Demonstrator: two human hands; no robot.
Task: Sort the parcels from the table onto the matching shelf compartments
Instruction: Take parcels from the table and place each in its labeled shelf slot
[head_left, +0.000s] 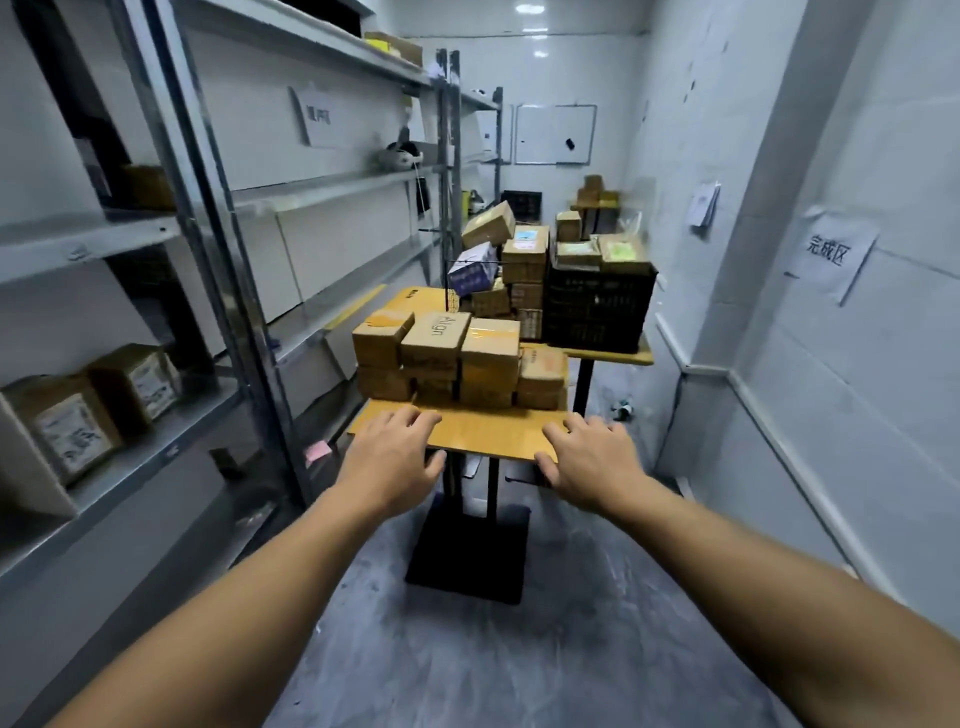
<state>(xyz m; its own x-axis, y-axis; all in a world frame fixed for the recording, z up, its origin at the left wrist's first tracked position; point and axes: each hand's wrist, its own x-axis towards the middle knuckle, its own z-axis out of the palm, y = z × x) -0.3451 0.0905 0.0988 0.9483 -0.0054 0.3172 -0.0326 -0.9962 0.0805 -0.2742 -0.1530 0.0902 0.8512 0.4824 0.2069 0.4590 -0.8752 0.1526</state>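
Both forearms reach forward over the grey floor (467, 649). The left hand (389, 452) and the right hand (587, 457) lie at the near edge of the surface (488, 434). Their fingers are spread wide over its top and their thumbs sit at the rim; neither hand holds a parcel. The surface is a yellow board on a black post with a square foot.

Just beyond the fingers, not touching them, the parcels (457, 358) stand on the surface. They are brown cartons, side by side in a row and stacked about two high. The top of one reads "Align".

To the left runs a metal shelf (156, 452). Two labelled boxes (78, 426) sit on its lower level.

Behind the parcels a second board carries a black crate (597, 306) with cartons on top. More cartons are piled beside the crate. A paper sign (831, 254) hangs on the right wall, and a whiteboard (555, 134) hangs on the far wall.
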